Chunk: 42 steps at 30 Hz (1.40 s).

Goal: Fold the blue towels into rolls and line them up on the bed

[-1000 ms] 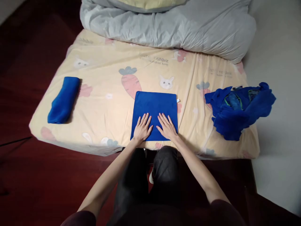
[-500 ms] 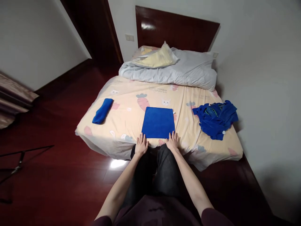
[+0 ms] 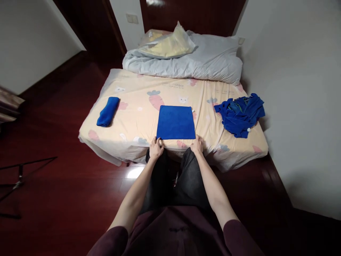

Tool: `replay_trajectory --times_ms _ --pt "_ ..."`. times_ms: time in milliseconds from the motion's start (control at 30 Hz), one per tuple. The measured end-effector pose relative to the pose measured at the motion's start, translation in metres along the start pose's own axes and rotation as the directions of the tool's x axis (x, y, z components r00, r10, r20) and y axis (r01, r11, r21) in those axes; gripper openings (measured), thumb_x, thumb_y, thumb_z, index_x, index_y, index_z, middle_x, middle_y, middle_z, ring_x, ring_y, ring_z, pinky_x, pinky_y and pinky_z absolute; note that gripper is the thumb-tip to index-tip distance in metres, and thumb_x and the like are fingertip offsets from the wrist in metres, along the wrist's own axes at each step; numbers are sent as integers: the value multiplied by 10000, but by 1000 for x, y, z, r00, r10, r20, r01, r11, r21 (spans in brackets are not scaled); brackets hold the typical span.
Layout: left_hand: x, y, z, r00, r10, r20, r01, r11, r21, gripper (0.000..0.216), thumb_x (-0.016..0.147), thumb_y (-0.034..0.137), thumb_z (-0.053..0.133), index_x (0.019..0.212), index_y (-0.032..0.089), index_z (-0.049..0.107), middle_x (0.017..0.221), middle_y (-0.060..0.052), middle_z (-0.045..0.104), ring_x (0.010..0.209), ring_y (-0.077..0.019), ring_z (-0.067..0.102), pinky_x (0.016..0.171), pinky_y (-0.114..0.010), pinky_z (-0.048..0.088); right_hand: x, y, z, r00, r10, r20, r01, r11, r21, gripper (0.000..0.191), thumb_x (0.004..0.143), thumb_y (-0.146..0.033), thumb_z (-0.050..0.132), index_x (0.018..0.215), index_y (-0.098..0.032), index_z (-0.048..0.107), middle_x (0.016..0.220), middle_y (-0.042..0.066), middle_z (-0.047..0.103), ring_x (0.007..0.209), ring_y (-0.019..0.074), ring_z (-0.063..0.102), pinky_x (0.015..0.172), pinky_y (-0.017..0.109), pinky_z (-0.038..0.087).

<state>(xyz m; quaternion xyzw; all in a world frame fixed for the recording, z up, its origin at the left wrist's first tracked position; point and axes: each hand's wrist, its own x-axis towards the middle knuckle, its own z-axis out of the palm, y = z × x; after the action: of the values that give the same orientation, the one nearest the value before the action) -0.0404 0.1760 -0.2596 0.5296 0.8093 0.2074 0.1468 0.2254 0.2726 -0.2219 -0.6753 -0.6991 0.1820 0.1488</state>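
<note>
A flat, square blue towel point(image 3: 176, 122) lies on the bed with a small white tag at its far right corner. At its near left corner, my left hand point(image 3: 156, 148) has its fingers curled in and closed on the edge. My right hand point(image 3: 197, 145) is closed at the near right corner, thumb toward the towel; its fingertips are partly hidden. A rolled blue towel point(image 3: 108, 111) rests on the left side of the bed. Over on the right is a crumpled heap of blue towels point(image 3: 241, 115).
The bed point(image 3: 133, 117) has a patterned sheet. A grey quilt point(image 3: 213, 57) and a yellow pillow point(image 3: 173, 44) lie toward the headboard point(image 3: 191, 17). On the left, a thin black stand point(image 3: 20, 174) is on the dark red floor point(image 3: 74, 185).
My fingers, spread flat beside the near corners before, have curled in on the towel's near corners. The view has tipped downward, and the towels stay in place on the bed.
</note>
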Motion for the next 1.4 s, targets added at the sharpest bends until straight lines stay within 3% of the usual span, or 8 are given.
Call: replay_trajectory --times_ms 167,400,633,800,933,1067,1233,1400 --pt "11 -3 -9 998 -15 -53 12 999 -44 528 918 207 534 1444 184 576 1471 -165 565 1388 -350 512 1184 -496 425 14 18 3 981 -189 -51 193 978 76 563 872 -51 550 1421 -167 588 1328 149 667 1325 289 540 1172 441 424" --pt "26 -3 -15 995 31 -99 -39 996 -84 510 913 129 484 1398 210 617 1392 -140 619 1312 -338 523 1114 -489 452 23 27 14 957 -274 -89 286 943 169 600 830 -21 575 1400 -206 615 1287 125 674 1309 294 542 1155 459 445" --pt "33 -10 -15 1000 5 -17 -7 994 -106 574 882 76 487 1427 204 613 1192 -155 693 1192 -341 576 1022 -471 484 26 32 19 972 -232 -48 236 944 229 538 811 -19 546 1285 -234 685 1156 82 690 1086 242 643 1053 404 519" --pt "27 -16 -15 997 -8 -81 -3 992 -128 517 823 40 503 1256 206 732 1089 -148 638 1144 -332 589 1041 -457 481 19 31 18 985 -147 -87 164 955 249 462 783 -35 591 1178 -240 714 1192 85 677 1147 259 627 1062 397 513" --pt "24 -24 -14 990 -18 -137 -7 983 -181 406 826 71 496 1081 207 781 1071 -131 608 1101 -306 602 1031 -445 503 16 31 18 990 -107 -93 125 967 221 315 774 -51 585 986 -223 740 1114 87 651 1071 257 633 1041 388 516" --pt "29 -32 -17 980 38 -195 -86 965 -246 286 828 128 536 985 196 765 1233 -141 612 1162 -301 596 1072 -455 504 20 30 19 977 -166 -137 193 956 223 242 786 -70 563 893 -216 723 1203 106 607 1135 250 628 1081 384 501" --pt "43 -39 -15 967 195 -162 -241 905 -350 361 749 49 474 965 210 716 1272 -108 693 1320 -276 558 1182 -457 444 31 29 18 934 -329 -138 356 884 304 368 730 6 482 907 -215 717 1308 91 688 1279 228 622 1187 386 446" --pt "53 -41 -9 985 148 -85 -170 911 -375 378 781 79 465 1048 216 694 1143 -102 722 1188 -274 646 1102 -441 502 40 26 19 951 -309 -33 304 904 299 376 799 -45 500 1010 -241 742 1126 51 784 1084 237 717 1073 391 527"
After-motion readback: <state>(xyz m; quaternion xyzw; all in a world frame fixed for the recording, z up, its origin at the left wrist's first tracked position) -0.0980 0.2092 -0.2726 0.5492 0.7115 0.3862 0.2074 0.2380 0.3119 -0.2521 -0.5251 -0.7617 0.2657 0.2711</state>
